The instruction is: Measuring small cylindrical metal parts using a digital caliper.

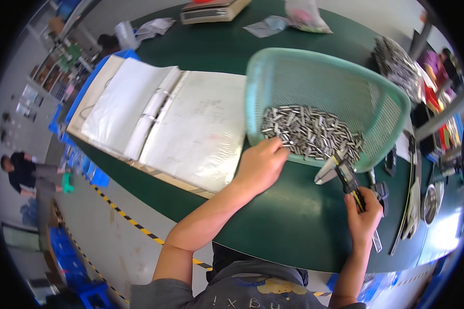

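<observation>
- Right now my left hand (260, 166) reaches into the lip of the teal mesh basket (381, 98), its fingers (276, 147) curled down onto the near edge of the pile of small metal pieces (310, 135); I cannot tell whether one piece is already pinched.
- My right hand (365, 211), at about five o'clock from the basket, is closed around a digital caliper (345, 174), whose tip points up toward the basket's rim.
- Nothing sits in the caliper's measuring end that I can see, so I judge a piece is being picked and not yet gauged.
- Most of the pile lies heaped in the basket's lower half; I see no sorted pieces set apart on the green tabletop (288, 216), so plenty looks left.
- An open ring binder (162, 116) lies at nine o'clock from the basket, just beside it.
</observation>
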